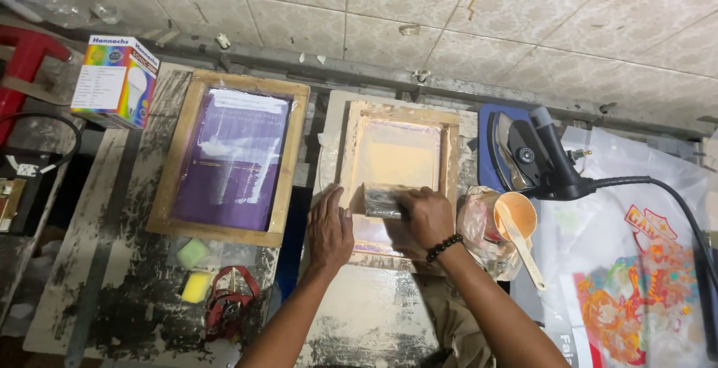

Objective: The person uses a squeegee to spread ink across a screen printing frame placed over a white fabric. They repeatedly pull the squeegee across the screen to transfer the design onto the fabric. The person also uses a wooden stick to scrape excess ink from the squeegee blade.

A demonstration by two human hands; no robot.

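both forearms are bare, with no sleeves in view. the right hand wears a bracelet of dark round beads at the wrist. the left hand wears no ring or band

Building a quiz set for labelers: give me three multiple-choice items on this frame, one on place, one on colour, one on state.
1. Where does the purple-mesh screen frame lie?
A. left of the pale screen frame
B. right of it
C. stacked on it

2. What colour is the scoop?
A. blue
B. orange
C. green

3. What is the right hand doing?
A. resting empty
B. lifting the iron
C. gripping the squeegee

Key: 1 A, frames lie side by side; 2 B, orange bowl and handle; 3 C, fingers close on it, left hand flat beside.
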